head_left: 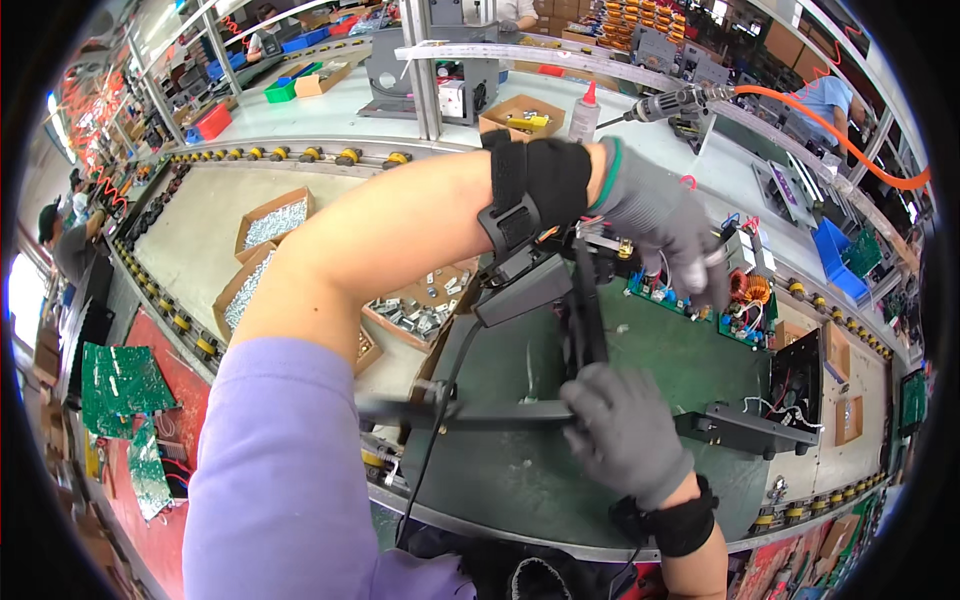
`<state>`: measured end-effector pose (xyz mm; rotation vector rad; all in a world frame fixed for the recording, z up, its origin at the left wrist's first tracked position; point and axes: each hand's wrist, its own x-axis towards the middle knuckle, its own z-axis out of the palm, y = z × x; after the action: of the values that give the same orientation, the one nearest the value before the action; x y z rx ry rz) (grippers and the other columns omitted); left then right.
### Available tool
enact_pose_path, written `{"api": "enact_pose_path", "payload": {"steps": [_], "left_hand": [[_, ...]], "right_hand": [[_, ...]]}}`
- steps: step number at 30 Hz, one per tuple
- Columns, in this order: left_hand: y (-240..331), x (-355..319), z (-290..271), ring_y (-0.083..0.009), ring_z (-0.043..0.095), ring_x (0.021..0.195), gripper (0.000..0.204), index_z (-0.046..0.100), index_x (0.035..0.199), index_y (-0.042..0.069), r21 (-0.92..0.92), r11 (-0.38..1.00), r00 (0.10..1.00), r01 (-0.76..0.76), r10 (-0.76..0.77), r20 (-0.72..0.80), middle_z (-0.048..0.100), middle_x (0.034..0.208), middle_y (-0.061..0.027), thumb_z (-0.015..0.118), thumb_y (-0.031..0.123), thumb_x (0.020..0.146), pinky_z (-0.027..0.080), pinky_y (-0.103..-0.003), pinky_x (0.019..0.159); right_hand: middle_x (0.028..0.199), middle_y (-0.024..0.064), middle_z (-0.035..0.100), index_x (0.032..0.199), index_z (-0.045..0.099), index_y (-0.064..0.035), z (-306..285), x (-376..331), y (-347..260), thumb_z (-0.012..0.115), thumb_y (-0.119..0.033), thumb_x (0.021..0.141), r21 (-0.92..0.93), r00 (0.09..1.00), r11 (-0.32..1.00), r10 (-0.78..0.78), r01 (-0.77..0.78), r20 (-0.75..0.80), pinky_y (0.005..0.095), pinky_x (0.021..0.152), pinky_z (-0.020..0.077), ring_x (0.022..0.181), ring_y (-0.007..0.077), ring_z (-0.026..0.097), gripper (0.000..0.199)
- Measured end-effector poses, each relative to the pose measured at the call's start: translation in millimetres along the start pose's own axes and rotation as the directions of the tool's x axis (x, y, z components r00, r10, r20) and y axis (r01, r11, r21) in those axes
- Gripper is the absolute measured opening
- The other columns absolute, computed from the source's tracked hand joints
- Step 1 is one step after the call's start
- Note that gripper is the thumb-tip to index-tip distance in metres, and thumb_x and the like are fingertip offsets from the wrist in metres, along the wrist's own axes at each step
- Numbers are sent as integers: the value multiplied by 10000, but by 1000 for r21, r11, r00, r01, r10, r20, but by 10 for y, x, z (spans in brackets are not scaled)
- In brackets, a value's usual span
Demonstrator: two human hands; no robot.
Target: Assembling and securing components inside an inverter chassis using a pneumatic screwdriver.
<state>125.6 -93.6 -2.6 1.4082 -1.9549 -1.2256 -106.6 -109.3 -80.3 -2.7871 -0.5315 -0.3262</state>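
My left arm reaches across the bench, and its grey-gloved left hand [670, 225] hovers over the green circuit boards [655, 290] on the far side. Motion smears its fingers, which point down beside a copper-wound coil [748, 288]. Closer to me, my right hand [625, 430], also gloved in grey, is closed on a black metal frame [510, 414]. The frame's long bar runs left from that hand, and another black bar [588, 310] rises away beyond it. Right of the hand lies a separate-looking black bracket [745, 428].
Boxes of small metal parts [425, 305] stand left of the green work surface [490, 480]. A power screwdriver [670, 103] with an orange hose and a red-tipped bottle [584, 112] are at the back. Roller tracks [180, 322] border the bench. A black panel [797, 380] stands at right.
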Motion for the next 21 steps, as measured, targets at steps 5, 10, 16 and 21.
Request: {"api": "enact_pose_path", "payload": {"steps": [5,10,16,21], "left_hand": [[434,-516,193,-197,599,1063,536,537,1329,9,361,930,887,66,110,-448,635,1194,-148,585,347,915,464,-344,919],[321,-1652,809,-224,605,1044,677,521,1324,5,194,858,848,475,-387,-364,623,1209,-150,516,565,942,484,-385,883],[260,-2361,1798,-173,548,675,425,651,885,-30,-230,528,476,817,-844,-248,605,714,-94,547,376,952,460,-349,663],[194,-2430,1545,-202,617,714,234,677,874,57,58,507,480,860,-767,-426,641,745,-85,668,290,849,472,-356,664]], "right_hand": [[1128,97,547,1173,571,-110,160,136,167,735,-80,656,-44,990,997,60,-66,-125,417,855,433,979,317,541,544],[1340,144,482,1310,541,-193,162,-29,153,762,-99,654,-126,967,980,125,-156,-224,454,928,419,1119,358,507,698],[1299,142,500,1283,552,-169,24,-196,106,757,-103,664,-104,922,980,118,-167,-370,474,930,419,1117,355,509,656],[1335,70,482,1328,496,-148,69,-124,20,721,-271,764,-145,983,987,44,-70,-176,461,1019,365,1237,306,441,619]]}}
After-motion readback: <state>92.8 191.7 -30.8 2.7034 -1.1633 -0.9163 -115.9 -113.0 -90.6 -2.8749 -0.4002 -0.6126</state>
